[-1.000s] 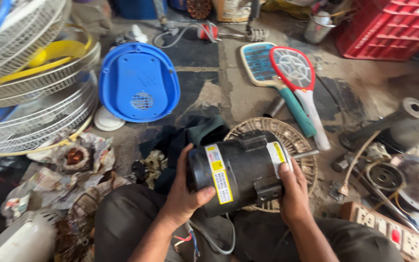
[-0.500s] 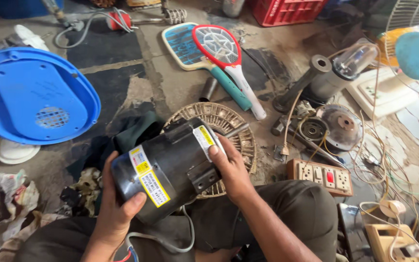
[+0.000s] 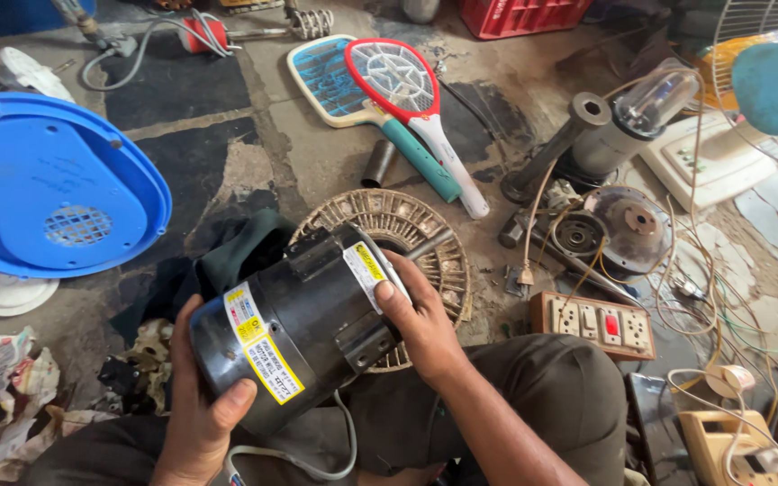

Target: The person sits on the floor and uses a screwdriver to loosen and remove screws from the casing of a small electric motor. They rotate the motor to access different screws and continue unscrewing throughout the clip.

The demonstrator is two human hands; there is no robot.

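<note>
Underneath, cracked concrete floor strewn with fan parts, wires.

Yellow-white labels on black motor

My left hand covers the rear end of the black motor, so I can't see that face. The motor hides most of the round stator winding beneath it. The blue plastic cover runs off the left edge, and the fan is cut off at the right.
</note>
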